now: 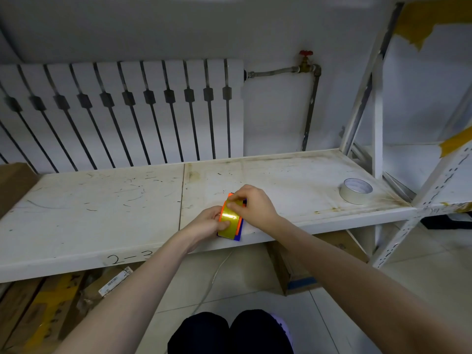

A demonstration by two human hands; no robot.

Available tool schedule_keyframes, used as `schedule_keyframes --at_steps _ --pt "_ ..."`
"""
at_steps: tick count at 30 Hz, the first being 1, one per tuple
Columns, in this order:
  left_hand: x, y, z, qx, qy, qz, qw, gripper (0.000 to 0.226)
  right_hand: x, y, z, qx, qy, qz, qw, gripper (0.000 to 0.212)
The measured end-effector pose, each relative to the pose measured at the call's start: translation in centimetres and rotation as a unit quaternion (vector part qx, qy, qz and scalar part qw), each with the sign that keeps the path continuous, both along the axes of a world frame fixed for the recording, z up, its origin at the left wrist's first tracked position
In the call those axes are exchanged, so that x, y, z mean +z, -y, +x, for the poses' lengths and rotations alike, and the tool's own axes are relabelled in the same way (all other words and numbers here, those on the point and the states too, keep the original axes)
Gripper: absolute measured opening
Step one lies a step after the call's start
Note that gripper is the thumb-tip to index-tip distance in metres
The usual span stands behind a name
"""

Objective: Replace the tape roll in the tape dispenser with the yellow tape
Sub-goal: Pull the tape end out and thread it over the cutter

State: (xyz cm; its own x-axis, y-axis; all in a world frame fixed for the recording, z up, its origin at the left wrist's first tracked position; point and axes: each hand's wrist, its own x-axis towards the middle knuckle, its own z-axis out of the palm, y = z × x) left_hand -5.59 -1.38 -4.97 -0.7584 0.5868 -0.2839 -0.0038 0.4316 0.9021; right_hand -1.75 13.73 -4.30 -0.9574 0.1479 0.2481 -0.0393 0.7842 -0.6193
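Observation:
The yellow tape roll (229, 221) stands on edge inside the orange and blue tape dispenser (239, 226) near the front edge of the white shelf board (102, 200). My left hand (208, 222) grips the roll and dispenser from the left side. My right hand (251, 205) comes over the top, with thumb and fingers pinching the upper end of the yellow tape. A pale beige tape roll (355, 190) lies flat on the shelf far to the right, apart from both hands.
A white radiator (122, 111) lines the wall behind the shelf. A pipe with a red valve (306, 60) runs at the right. White rack uprights (375, 123) stand at the right end. Cardboard boxes (296, 272) sit on the floor beneath.

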Motion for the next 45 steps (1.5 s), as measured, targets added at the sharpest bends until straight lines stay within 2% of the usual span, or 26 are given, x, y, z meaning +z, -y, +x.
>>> schedule_keyframes --at_steps 3,8,12,14,16,18,22,24,34,37,41,45 --pt "0.3 0.1 0.3 -0.029 -0.016 -0.004 0.999 0.029 0.4 0.0 0.0 -0.023 -0.011 0.026 0.999 0.016" --pt "0.6 0.4 0.4 -0.048 -0.037 -0.015 0.998 0.021 0.3 0.3 0.3 -0.065 -0.034 0.111 0.991 0.022" --pt "0.3 0.4 0.4 -0.040 -0.060 -0.042 0.997 0.027 -0.1 0.7 0.2 -0.071 0.018 0.122 0.990 0.027" --pt "0.0 0.1 0.5 -0.008 -0.104 -0.078 0.991 0.040 -0.1 1.2 0.0 -0.080 0.055 0.102 0.990 0.028" --pt "-0.1 -0.3 0.9 0.051 -0.195 -0.143 0.969 0.054 0.4 1.5 -0.2 -0.088 0.092 0.046 0.991 0.028" --pt "0.1 -0.7 1.5 0.098 -0.277 -0.164 0.942 0.058 1.0 1.4 -0.3 -0.086 0.121 -0.012 0.989 0.026" --pt "0.9 -0.9 2.0 0.083 -0.385 -0.217 0.893 0.057 1.9 0.8 -0.5 -0.068 0.130 -0.083 0.986 0.034" --pt "1.4 -0.8 2.0 0.069 -0.388 -0.230 0.890 0.055 2.1 1.0 -0.4 -0.051 0.117 -0.083 0.988 0.033" --pt "1.6 -0.8 2.1 0.066 -0.331 -0.172 0.926 0.038 3.1 2.3 0.8 0.018 0.075 -0.107 0.991 0.037" --pt "1.7 -0.7 1.5 0.055 -0.311 -0.150 0.937 0.039 4.1 2.3 1.4 0.022 0.057 -0.195 0.979 0.037" --pt "1.5 0.1 0.6 0.028 -0.285 -0.192 0.939 0.057 7.5 2.1 1.2 0.066 -0.004 -0.302 0.951 0.035" --pt "1.0 1.0 0.4 0.032 -0.269 -0.180 0.946 0.059 9.1 -0.3 0.2 0.002 0.008 -0.350 0.937 0.035"
